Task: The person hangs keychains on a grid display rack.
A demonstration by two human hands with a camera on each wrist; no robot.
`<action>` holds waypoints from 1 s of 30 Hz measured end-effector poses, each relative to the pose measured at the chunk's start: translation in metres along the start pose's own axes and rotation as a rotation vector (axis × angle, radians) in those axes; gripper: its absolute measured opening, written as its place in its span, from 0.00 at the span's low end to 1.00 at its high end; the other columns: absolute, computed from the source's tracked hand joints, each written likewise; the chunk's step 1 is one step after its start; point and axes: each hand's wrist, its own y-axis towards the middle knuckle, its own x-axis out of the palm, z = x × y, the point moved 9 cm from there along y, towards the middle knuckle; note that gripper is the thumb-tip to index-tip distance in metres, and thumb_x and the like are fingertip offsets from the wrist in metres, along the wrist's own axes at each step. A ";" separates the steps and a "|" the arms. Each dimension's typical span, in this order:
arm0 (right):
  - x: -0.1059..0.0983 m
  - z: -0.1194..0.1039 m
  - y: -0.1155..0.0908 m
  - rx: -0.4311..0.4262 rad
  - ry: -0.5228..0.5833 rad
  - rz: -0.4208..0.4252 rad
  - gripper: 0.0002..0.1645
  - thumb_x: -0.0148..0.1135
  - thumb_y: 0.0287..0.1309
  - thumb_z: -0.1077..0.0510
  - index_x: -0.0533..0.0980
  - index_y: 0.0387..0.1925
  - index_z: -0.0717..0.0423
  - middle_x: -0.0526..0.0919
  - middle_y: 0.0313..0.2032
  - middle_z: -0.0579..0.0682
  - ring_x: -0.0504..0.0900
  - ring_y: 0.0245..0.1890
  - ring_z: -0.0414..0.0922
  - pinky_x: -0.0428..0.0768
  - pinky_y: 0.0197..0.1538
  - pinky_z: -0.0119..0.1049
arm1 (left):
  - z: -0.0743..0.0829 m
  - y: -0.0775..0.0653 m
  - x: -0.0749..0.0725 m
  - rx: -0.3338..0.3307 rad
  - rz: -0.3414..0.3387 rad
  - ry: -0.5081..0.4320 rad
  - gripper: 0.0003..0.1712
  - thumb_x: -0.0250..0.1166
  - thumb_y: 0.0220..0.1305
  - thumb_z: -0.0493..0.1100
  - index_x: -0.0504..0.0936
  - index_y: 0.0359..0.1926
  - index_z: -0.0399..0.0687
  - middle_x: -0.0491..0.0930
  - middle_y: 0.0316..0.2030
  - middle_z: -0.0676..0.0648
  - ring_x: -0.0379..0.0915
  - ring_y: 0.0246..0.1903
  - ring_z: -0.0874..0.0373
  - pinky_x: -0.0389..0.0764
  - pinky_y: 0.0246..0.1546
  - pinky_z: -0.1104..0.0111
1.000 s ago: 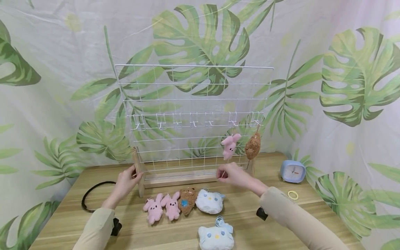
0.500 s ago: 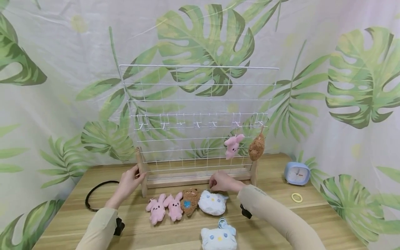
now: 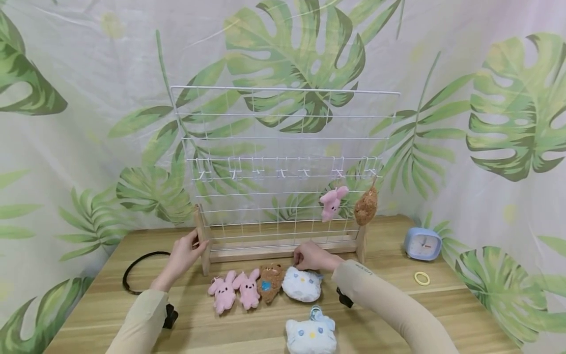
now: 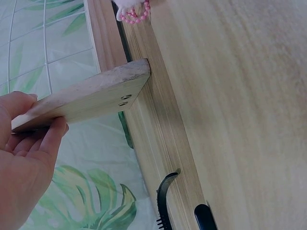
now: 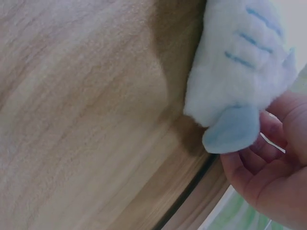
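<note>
My left hand (image 3: 185, 255) grips the wooden end post (image 4: 91, 98) of a white wire grid rack (image 3: 283, 89), thumb on one side and fingers on the other. At the top edge of a white cat plush keychain (image 3: 302, 285) my right hand (image 3: 314, 256) has its fingers curled, pinching at its top; the loop itself is hidden. The plush lies on the table, its blue bow (image 5: 235, 129) against the fingers in the right wrist view. Left of it lie a brown bear plush (image 3: 270, 284) and two pink rabbit plushes (image 3: 224, 293). Another white cat plush (image 3: 311, 337) lies in front.
Several hooks (image 3: 281, 173) line the grid. A pink rabbit plush (image 3: 333, 204) and a brown plush (image 3: 366, 206) hang at its right. A blue clock (image 3: 422, 244) and yellow ring (image 3: 422, 279) are on the right, a black toothed hairband (image 3: 132, 270) on the left.
My right hand has moved left and down from in front of the rack to the top of the upper cat plush. My left hand stays on the post. The view has shifted slightly.
</note>
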 end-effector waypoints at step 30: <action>0.000 0.029 -0.021 0.165 -0.031 -0.115 0.20 0.68 0.55 0.62 0.71 0.12 0.50 0.71 0.10 0.39 0.66 0.13 0.33 0.61 0.20 0.21 | -0.001 0.001 0.001 0.019 0.012 -0.006 0.21 0.58 0.71 0.37 0.73 0.59 0.25 0.78 0.53 0.23 0.80 0.52 0.32 0.87 0.47 0.52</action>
